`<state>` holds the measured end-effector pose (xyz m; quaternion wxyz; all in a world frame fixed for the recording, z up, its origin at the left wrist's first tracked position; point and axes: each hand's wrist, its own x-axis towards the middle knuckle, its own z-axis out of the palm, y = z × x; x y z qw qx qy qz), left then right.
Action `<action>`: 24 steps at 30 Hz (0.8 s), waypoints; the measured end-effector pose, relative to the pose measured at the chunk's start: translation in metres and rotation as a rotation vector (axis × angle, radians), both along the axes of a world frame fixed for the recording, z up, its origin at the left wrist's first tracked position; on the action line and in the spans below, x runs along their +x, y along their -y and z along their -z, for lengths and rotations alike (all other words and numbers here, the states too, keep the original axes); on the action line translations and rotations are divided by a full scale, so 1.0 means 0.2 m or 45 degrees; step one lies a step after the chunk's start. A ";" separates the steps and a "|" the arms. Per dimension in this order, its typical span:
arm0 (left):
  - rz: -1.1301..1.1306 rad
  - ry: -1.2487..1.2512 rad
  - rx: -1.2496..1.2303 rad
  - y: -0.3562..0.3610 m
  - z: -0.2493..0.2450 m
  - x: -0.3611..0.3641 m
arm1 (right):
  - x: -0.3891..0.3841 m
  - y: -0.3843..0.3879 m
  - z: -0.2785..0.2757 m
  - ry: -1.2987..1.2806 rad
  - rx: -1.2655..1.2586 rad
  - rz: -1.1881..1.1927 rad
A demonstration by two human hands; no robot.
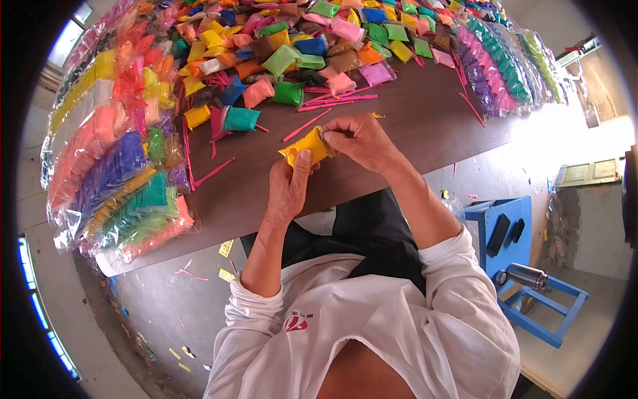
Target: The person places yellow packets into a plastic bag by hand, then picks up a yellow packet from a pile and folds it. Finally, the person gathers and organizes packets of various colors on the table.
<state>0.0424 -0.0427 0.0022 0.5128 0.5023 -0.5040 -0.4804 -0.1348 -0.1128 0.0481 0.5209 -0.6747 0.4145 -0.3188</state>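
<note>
A small yellow packet point(307, 147), soft and pillow-shaped, is held above the near edge of the brown table. My left hand point(290, 185) is closed around its lower side, with the thumb pressed on the front. At the packet's right end, my right hand point(362, 142) pinches with thumb and fingertips. Just beyond the packet lies a thin pink plastic strip point(306, 125). A tiny yellow scrap point(378, 116) shows by the right hand's knuckles.
Many loose coloured packets point(286, 60) are heaped across the far side of the table point(405, 133). Clear bags of packets are stacked at left point(113, 153) and far right point(498, 66). A blue stool point(558, 312) with a metal bottle point(527, 276) stands right.
</note>
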 end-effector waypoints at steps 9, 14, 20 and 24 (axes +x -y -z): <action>0.040 -0.022 0.019 0.00 -0.02 0.01 | -0.01 -0.01 0.02 0.256 0.176 -0.025; 0.040 -0.006 0.024 0.00 -0.02 0.01 | -0.01 0.00 0.03 0.181 0.141 -0.031; 0.028 -0.024 0.003 0.00 -0.02 0.01 | -0.02 0.01 -0.01 0.069 0.168 -0.074; 0.026 -0.027 -0.001 0.00 -0.01 0.01 | -0.01 0.01 0.03 0.098 0.058 -0.049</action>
